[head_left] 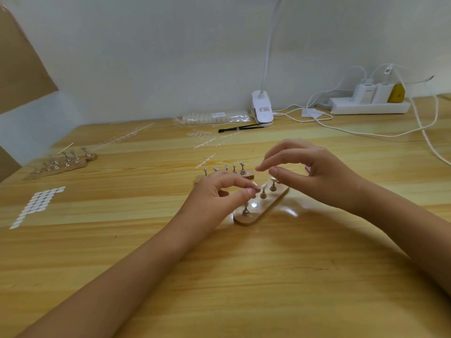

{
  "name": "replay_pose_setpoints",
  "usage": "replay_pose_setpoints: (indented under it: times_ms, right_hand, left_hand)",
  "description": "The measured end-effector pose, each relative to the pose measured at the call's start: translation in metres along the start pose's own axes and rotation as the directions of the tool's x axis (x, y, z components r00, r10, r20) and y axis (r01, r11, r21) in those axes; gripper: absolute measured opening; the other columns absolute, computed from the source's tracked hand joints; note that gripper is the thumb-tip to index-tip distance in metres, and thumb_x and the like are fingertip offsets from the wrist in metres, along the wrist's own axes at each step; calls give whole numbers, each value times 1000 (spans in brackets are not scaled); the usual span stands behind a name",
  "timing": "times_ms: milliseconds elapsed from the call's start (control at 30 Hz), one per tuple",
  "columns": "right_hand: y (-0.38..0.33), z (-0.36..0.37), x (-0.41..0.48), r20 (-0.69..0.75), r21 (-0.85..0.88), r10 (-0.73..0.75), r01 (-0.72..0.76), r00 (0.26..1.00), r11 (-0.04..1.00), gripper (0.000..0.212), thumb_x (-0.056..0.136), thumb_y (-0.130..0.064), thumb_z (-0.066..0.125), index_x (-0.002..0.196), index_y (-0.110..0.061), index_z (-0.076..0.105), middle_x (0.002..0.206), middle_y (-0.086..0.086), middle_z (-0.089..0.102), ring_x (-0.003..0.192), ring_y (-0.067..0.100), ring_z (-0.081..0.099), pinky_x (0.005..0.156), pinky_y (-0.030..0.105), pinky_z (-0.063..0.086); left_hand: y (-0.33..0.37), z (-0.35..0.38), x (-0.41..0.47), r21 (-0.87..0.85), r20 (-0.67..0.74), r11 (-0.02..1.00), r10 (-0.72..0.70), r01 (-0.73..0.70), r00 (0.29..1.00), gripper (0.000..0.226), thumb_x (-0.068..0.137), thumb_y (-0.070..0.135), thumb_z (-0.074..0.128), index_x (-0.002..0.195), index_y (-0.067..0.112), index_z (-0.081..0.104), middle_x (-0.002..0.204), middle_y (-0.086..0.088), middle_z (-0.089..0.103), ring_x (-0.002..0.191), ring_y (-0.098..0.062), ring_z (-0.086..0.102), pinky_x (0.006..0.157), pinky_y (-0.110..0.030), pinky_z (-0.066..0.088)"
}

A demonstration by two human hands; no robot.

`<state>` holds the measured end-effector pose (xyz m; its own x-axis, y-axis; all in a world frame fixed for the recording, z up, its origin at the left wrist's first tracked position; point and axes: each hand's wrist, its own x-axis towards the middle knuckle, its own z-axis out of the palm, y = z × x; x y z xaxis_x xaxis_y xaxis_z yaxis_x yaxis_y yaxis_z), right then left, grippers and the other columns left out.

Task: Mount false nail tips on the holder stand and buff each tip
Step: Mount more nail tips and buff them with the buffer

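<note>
Left hand (219,193) pinch narrow, fingertips against nail tip (264,185) on stand (266,208) middle peg (263,194), hold unclear; right hand (314,172) loose, arched over end peg (273,185).

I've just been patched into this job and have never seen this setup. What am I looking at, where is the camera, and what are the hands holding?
There is no machine here. A person works with bare hands, and the single picture comes from a camera on their head, looking down at a wooden table. In front lies a wooden holder stand with small metal pegs, and a second stand sits just behind it. The left hand pinches what looks like a pale nail tip. The right hand curls over the far peg; whether it grips anything I cannot tell. White sticker dots, a clip lamp and a power strip lie around.
</note>
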<state>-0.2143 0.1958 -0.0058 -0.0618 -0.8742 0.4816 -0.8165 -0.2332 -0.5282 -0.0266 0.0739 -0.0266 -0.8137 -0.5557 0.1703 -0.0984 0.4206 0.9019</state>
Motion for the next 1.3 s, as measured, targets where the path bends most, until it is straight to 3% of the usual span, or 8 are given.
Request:
replay_pose_setpoints:
  times_ms: [167,300,467,567,667,1033,1200,1300]
  right_hand:
    - [11,6,-4,76,-261,46,-25,996,965,35,82,-47,62,109,-27,72,113,-9,61,115,12,45,99,35,41]
    - [10,11,-4,70,-351,-23,47,997,935,35,79,-50,65,101,-24,73,115,-6,63,116,16,46,96,41,45]
    - [7,14,-4,56,-358,-39,57,998,932,33,80,-50,64,99,-25,72,117,-6,62,120,20,46,97,42,44]
    - [6,13,-4,73,-343,-25,49,997,938,32,79,-47,67,104,-26,70,121,-7,60,123,19,43,101,41,41]
    - [6,14,-4,89,-373,-17,50,996,927,33,80,-45,66,106,-26,69,123,-6,60,125,21,43,102,40,40]
    - [9,14,-5,78,-391,15,17,997,920,26,84,-42,67,104,-25,68,126,-4,57,126,23,40,104,41,38]
    - [5,16,-5,79,-339,44,-14,996,941,29,83,-46,60,103,-27,68,129,-6,54,129,18,35,104,34,34]
    - [5,18,-5,74,-327,34,-8,997,945,26,83,-42,60,100,-24,68,130,-5,55,129,19,35,104,36,35]
  left_hand:
    - [0,5,3,82,11,994,-78,77,997,7,88,30,72,91,32,78,112,9,66,93,-6,65,83,-22,54]
    - [3,7,6,105,21,985,-143,140,990,12,88,26,71,84,35,78,111,7,68,107,-10,62,100,-38,49]
    - [8,8,7,74,39,979,-193,190,980,15,86,27,69,79,38,75,96,7,73,82,-2,67,78,-25,51]
    - [7,9,6,69,40,979,-196,193,980,13,87,26,69,81,35,76,100,-3,74,94,-17,68,88,-35,53]
    - [7,10,5,56,38,982,-182,179,983,11,89,24,67,86,31,75,101,7,73,91,-13,68,87,-32,53]
    - [0,13,4,202,33,975,-101,92,994,20,98,29,54,93,31,74,115,11,62,126,-20,46,108,-49,39]
    - [0,12,3,214,21,973,-91,84,996,33,102,44,40,93,39,72,113,16,62,126,-16,45,110,-45,35]
    - [0,12,1,193,21,977,-98,92,995,36,87,71,49,94,41,70,104,22,59,120,-14,51,101,-39,43]
